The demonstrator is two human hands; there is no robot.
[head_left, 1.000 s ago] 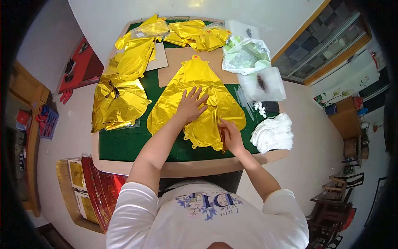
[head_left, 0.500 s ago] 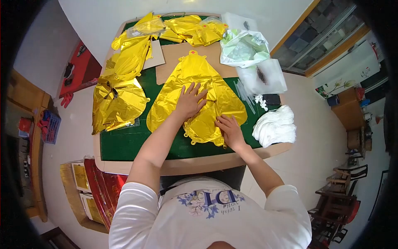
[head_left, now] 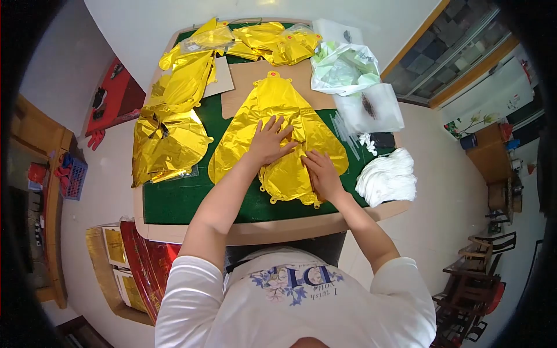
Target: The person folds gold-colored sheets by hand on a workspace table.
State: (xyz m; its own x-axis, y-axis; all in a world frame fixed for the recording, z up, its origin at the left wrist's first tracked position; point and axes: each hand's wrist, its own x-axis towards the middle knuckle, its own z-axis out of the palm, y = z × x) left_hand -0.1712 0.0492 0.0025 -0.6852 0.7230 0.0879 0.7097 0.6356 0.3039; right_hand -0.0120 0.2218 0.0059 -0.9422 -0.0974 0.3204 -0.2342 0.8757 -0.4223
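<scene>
A large gold foil sheet piece (head_left: 232, 145), roughly triangular with a red dot on its top tab, lies on the green table surface (head_left: 174, 206), its upper part over brown cardboard (head_left: 238, 87). My left hand (head_left: 270, 141) rests flat on its middle, fingers spread, palm down. Lower and to the right, my right hand (head_left: 322, 173) lies on the foil's folded lower part with its fingers stretched out. Neither hand grips anything. Small tabs show along the lower edge of the foil.
More gold foil pieces (head_left: 174, 139) lie at the left, with others (head_left: 272, 43) along the back. At the right are a plastic bag (head_left: 345, 69), clear packaging (head_left: 371, 110), a white string bundle (head_left: 387, 178) and a dark item (head_left: 383, 140). An open box (head_left: 104, 267) stands at lower left.
My right hand has moved up slightly on the foil. My left hand stays on the middle of the foil with its fingers spread. The whole view has shifted a little.
</scene>
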